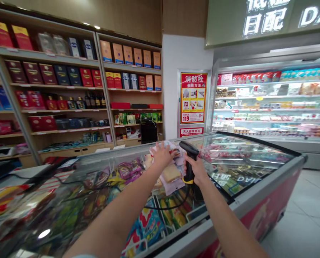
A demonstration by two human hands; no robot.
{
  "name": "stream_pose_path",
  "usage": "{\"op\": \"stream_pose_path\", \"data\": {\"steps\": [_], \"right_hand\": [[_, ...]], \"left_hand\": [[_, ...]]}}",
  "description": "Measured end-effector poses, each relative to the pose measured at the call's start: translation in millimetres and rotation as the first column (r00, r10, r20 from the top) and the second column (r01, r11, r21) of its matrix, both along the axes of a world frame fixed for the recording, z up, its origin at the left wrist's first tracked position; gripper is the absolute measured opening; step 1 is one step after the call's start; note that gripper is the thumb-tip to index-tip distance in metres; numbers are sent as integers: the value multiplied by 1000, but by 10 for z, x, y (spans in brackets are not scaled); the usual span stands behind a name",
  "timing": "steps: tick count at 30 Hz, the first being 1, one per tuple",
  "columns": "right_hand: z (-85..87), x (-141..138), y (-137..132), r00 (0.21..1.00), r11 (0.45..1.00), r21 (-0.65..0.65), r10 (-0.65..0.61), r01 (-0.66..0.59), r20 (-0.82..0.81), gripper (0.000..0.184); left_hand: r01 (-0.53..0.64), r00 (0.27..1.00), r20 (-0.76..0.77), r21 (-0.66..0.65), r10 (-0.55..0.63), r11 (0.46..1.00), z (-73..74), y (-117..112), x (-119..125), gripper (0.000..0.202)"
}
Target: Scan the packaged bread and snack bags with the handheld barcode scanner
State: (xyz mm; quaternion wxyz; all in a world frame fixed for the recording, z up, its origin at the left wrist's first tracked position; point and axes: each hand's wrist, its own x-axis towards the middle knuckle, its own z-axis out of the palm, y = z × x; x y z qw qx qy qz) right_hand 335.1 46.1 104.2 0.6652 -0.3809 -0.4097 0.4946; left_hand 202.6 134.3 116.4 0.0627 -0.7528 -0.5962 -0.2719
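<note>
Hands: left (162, 156) on packets (170, 175), right (196, 168) gripping one barcode scanner (189, 161).

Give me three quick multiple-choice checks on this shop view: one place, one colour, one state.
1. Where is the red-and-yellow fire hydrant poster?
A) On the white wall beside the chilled display case
B) On the freezer's side
C) Above the wooden shelves

2. What colours is the barcode scanner?
A) White and blue
B) Black and yellow
C) Solid red

3. What is the right hand doing?
A) Hanging empty
B) Pressing the glass
C) Gripping the scanner

1: A, it hangs left of the case.
2: B, black body, yellow at the grip's base.
3: C, fingers wrap the handle.
</note>
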Motion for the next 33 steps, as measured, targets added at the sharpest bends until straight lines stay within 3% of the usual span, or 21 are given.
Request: {"op": "stream_pose_path", "data": {"steps": [5,9,12,17,24,33], "right_hand": [[-82,1,-30,999,1000,2,15,-15,-40,40],[-115,-17,-58,998,1000,-21,12,-13,-64,41],[-125,-27,-49,998,1000,-9,23,-23,-66,40],[-114,-55,-34,997,1000,-9,7,-8,-74,41],[-172,-68,-21,998,1000,-22,19,-21,-54,40],[-218,-212,-41,998,999,-30,36,-38,-44,40]], "left_hand": [[50,970,-234,-48,-60,998,-320,-292,97,108],[164,927,-335,-49,-171,985,-583,-498,28,112],[187,906,-381,-27,-183,982,-695,-533,-9,107],[153,907,-389,-48,-160,987,-659,-308,21,99],[157,927,-333,-66,-170,985,-602,20,51,103],[191,934,-315,49,-166,980,-728,-160,-124,105]]}}
